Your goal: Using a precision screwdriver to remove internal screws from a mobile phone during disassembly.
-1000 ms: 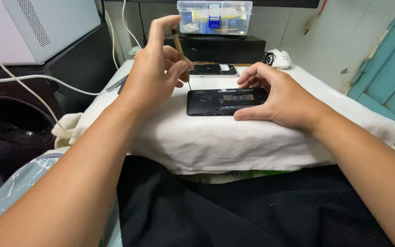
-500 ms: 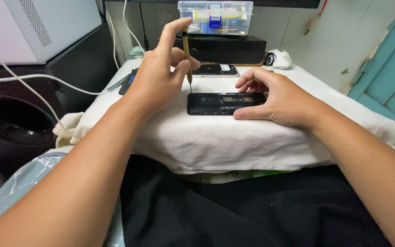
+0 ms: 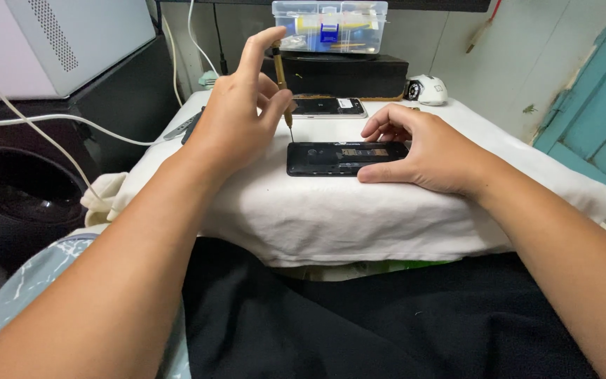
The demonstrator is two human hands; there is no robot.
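Two hands are seen: one screwdriver [image 3: 282,83] is gripped upright by the left hand [image 3: 236,119], while one opened black phone [image 3: 345,158], laid on the white cloth [image 3: 331,217], is pinned by the right hand [image 3: 433,151], a second phone [image 3: 327,107] lying behind.

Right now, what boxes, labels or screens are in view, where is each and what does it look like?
Clear plastic box: at the back, on a black case; rectangular, with a blue latch and yellowish contents.
Second phone: flat on the white cloth behind the opened phone; dark rectangular screen, switched off, with a small white label near its right end.
Opened phone: under the right hand; black, with small gold patches inside.
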